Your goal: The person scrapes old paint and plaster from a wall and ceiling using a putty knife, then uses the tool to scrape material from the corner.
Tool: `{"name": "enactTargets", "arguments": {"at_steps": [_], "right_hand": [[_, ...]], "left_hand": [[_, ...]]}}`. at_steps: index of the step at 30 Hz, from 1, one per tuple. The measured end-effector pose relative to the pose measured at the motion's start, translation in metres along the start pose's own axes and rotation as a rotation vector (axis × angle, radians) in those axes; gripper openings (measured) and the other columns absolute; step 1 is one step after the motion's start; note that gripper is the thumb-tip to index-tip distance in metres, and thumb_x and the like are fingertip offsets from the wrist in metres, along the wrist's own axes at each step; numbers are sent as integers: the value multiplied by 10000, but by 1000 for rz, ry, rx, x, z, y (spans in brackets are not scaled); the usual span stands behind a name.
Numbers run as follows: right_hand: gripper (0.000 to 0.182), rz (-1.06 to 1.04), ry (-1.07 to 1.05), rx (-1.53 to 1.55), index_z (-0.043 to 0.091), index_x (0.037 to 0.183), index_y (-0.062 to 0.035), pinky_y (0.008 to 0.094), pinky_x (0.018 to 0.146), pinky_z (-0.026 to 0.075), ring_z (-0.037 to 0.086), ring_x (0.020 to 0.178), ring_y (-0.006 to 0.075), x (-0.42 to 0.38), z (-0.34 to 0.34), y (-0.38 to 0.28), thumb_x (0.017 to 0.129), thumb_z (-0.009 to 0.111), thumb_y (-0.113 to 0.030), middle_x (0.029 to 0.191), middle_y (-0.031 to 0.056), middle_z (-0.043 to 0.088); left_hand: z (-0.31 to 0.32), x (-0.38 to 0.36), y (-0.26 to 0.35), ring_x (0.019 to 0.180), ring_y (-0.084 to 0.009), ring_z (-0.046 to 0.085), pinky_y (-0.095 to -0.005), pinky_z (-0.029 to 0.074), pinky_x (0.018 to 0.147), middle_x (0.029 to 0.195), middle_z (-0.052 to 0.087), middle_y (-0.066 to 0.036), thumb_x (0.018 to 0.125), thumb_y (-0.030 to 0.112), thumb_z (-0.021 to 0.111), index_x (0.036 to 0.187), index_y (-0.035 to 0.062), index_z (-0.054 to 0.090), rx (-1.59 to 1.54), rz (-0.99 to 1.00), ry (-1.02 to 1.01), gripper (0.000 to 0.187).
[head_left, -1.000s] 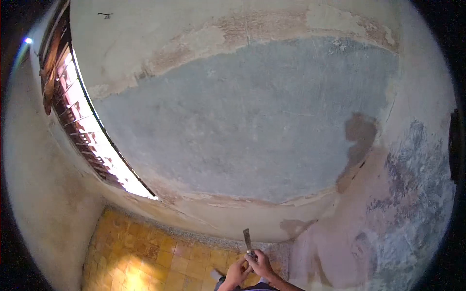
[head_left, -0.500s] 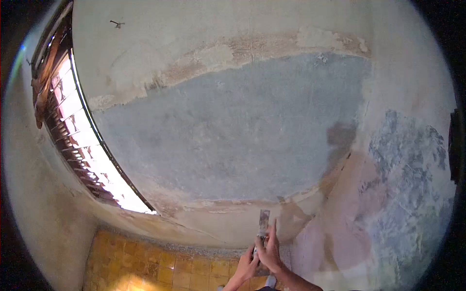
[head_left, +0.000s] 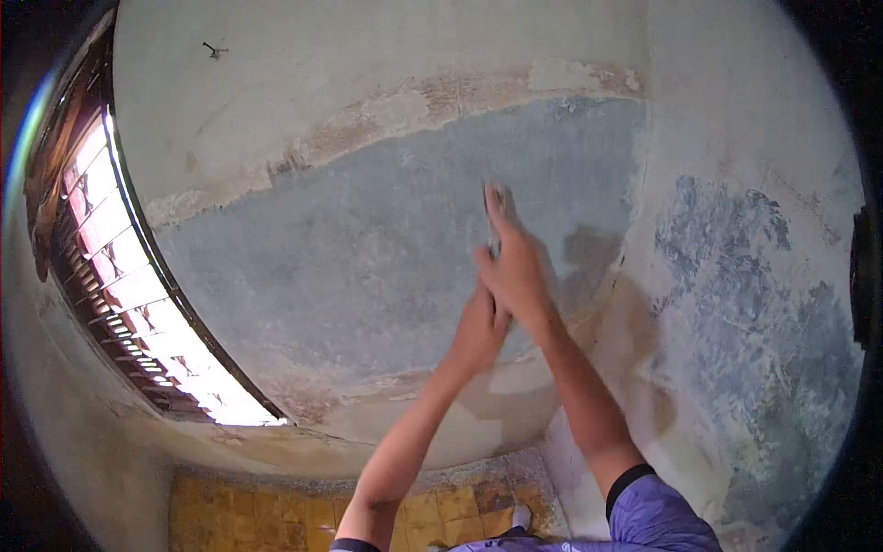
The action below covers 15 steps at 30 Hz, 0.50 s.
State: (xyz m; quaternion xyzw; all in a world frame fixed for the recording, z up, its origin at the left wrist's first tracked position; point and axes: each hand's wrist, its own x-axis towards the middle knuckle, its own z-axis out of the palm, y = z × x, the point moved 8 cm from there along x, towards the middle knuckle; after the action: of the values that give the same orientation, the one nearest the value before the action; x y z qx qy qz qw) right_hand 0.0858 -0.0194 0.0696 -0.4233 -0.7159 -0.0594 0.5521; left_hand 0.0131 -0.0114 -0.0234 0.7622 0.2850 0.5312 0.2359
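Observation:
Both arms reach up in front of the grey patch (head_left: pixel 386 239) of the wall. My right hand (head_left: pixel 520 276) is closed around a scraper (head_left: pixel 495 247), its index finger stretched along the tool. Just below, my left hand (head_left: pixel 478 333) wraps the lower end of the same scraper. The blade is turned nearly edge-on and smeared by motion, close to the wall, and the fingers hide most of the handle.
A barred window (head_left: pixel 152 294) opens on the left. On the right, the adjoining wall (head_left: pixel 727 248) has blotchy grey-blue patches. Yellow floor tiles (head_left: pixel 267 511) lie below, with a foot (head_left: pixel 521 515) on them. A small hook (head_left: pixel 215 51) sticks out high up.
Both hands have risen with the scraper from low near the wall's base to the middle of the grey patch. The blade, broad side visible before, now shows edge-on. The view has shifted slightly right.

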Motion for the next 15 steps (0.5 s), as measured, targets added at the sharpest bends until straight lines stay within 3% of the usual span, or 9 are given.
{"name": "enactTargets", "arguments": {"at_steps": [1, 3, 6, 8, 15], "right_hand": [[756, 22, 16, -56, 275, 1525, -59, 463, 915, 487, 600, 1096, 433, 20, -2, -1, 837, 586, -9, 1262, 322, 545], [712, 64, 22, -129, 329, 1501, -48, 480, 867, 506, 635, 1002, 439, 58, -9, -3, 840, 593, -31, 1117, 329, 612], [669, 107, -10, -153, 396, 1474, -70, 491, 822, 524, 650, 917, 458, 91, -10, 3, 840, 610, -59, 978, 319, 649], [652, 97, -30, -141, 431, 1461, -99, 494, 791, 534, 653, 872, 467, 100, -8, 9, 838, 626, -74, 906, 298, 665], [635, 83, -32, 9, 489, 1425, -134, 473, 800, 535, 649, 888, 474, 105, -14, 23, 817, 662, -72, 934, 302, 664]], "left_hand": [[-2, 21, -3, 942, -447, 637, -448, 492, 776, 1054, 622, -306, 995, 216, 473, 1373, -59, 338, -69, -47, -21, 486], [-14, 52, 24, 659, -113, 504, -295, 444, 589, 860, 565, -79, 1046, 303, 395, 1242, -41, 438, -229, -22, 74, 398], [-10, 81, 18, 614, -105, 484, -292, 420, 546, 819, 548, -54, 1060, 313, 374, 1203, -17, 453, -384, -116, 44, 368], [-9, 84, 24, 584, -99, 471, -288, 399, 513, 792, 537, -43, 1066, 324, 357, 1198, -8, 453, -371, -78, 83, 369], [3, 95, 23, 526, -109, 456, -290, 384, 472, 745, 519, -52, 1072, 333, 322, 1308, -9, 397, -283, -8, 117, 422]]}}
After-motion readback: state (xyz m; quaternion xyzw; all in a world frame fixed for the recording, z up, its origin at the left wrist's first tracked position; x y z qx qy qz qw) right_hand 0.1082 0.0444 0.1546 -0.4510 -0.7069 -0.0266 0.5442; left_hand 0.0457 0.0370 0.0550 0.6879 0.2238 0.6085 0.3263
